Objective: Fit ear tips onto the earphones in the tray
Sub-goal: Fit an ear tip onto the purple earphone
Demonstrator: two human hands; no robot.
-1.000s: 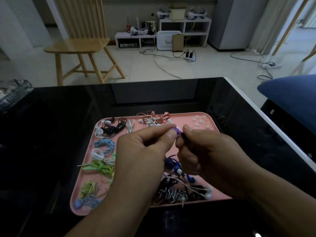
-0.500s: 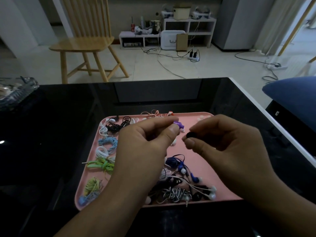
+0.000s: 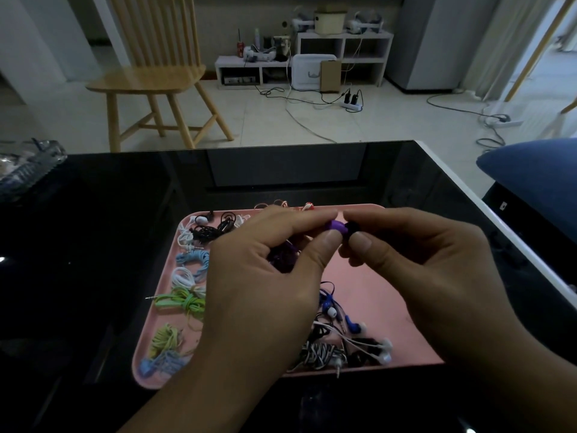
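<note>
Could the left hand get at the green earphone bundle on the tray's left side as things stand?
Probably not at once: the left hand pinches the purple earbud. The green earphone bundle lies uncovered just beside its wrist, so the path looks free once it lets go.

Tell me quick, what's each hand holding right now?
Left hand: closed, pinching the purple earphone.
Right hand: closed, pinching the black ear tip against the earphone.

Single head-mounted wide-angle view, angled forward and downward, close above the glossy black table [image 3: 125,245]; room floor beyond.
</note>
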